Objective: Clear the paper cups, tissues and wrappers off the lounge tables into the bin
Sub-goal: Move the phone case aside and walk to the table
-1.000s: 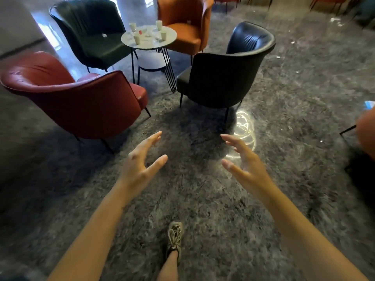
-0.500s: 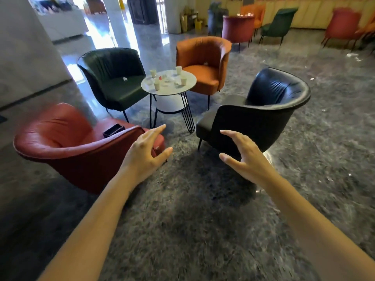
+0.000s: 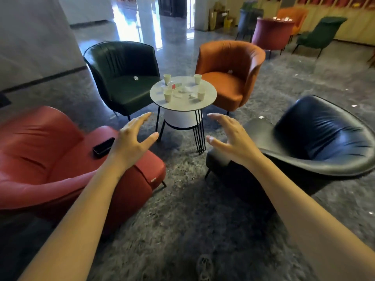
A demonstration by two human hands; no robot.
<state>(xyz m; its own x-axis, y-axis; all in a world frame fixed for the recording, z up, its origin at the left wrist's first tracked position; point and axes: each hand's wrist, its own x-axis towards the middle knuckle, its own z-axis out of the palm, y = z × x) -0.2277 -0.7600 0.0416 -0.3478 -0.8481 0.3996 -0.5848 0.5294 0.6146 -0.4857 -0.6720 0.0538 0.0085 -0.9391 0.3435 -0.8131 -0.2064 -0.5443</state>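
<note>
Cups [image 3: 167,96] and tissues [image 3: 185,89] sit on the round worktop [image 3: 182,104] between the chairs [image 3: 125,78]. Left hand [image 3: 129,142] and right hand [image 3: 233,140] hover short of it, fingers spread and relaxed, holding nothing.

A lounge: leather tub armchairs [image 3: 125,78] ring a small round table [image 3: 183,93] on polished floor.
</note>
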